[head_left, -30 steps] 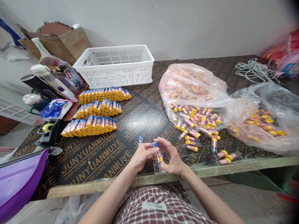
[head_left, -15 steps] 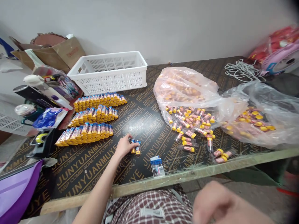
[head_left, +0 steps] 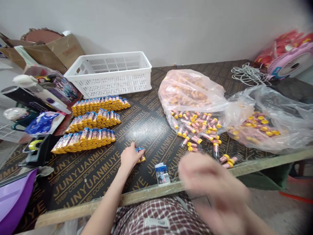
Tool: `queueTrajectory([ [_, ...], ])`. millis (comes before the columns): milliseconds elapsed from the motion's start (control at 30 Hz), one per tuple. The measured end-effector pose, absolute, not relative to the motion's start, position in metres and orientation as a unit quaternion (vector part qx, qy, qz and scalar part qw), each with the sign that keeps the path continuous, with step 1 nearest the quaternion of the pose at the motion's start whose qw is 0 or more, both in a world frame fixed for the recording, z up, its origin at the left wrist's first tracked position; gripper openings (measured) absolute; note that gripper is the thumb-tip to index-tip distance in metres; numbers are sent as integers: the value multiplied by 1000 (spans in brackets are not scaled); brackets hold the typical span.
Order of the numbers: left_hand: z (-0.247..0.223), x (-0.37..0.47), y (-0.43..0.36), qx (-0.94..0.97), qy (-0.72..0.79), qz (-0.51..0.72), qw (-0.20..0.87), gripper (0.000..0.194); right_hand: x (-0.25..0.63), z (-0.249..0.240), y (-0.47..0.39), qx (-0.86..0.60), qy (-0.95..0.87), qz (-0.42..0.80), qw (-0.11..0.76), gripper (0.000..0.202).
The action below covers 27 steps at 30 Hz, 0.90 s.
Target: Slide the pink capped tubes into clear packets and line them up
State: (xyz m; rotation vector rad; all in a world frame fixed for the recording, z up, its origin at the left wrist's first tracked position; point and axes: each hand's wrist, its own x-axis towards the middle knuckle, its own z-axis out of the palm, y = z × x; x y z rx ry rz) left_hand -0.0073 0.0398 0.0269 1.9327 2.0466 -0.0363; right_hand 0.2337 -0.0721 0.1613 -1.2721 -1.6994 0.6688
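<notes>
Moderately bright, diffuse light leaves a pale glare near the middle of the dark tabletop [head_left: 144, 129] and glints on the plastic bag [head_left: 192, 86]. Motion blur smears the right hand [head_left: 212, 186] by the front edge; wide-angle distortion stretches the pink fan [head_left: 285, 65] near the far right corner.

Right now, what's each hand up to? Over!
Left hand at blue-and-yellow tubes. Right hand blurred, grip unclear. Blue-topped printed packets between them, near table edge.

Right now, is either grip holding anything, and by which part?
Left grip is at the left side of the blue-and-yellow tubes; a hold can't be confirmed. Right grip: too blurred to tell.
</notes>
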Motion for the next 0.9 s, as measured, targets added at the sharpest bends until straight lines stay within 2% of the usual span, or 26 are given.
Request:
queueTrajectory([
  [33, 28, -11, 39, 675, 718, -15, 166, 50, 241, 147, -50, -505, -704, 264, 424, 35],
  [100, 34, -16, 37, 674, 721, -11, 160, 56, 263, 111, -10, -521, -757, 173, 354, 34],
  [167, 41, -14, 31, 672, 728, 22, 131, 55, 287, 73, 18, -557, -792, 94, 233, 31],
  [233, 46, -3, 19, 686, 713, 79, 125, 42, 307, 43, 32, -578, -806, 37, 126, 31],
  [300, 45, 14, 3, 726, 653, 120, 182, 23, 317, 28, 37, -577, -810, 24, 101, 28],
  [400, 33, 38, -18, 771, 563, 103, 280, 9, 317, 26, 37, -567, -816, 31, 109, 22],
  [567, 14, 45, -27, 738, 574, 109, 337, 4, 295, 36, 23, -542, -823, 85, 148, 12],
  [733, 13, 39, -22, 727, 570, 128, 360, 9, 269, 38, -3, -535, -756, 279, 254, 18],
  [900, 11, 39, -27, 722, 574, 165, 348, 8, 255, 37, -15, -557, -716, 304, 289, 23],
])
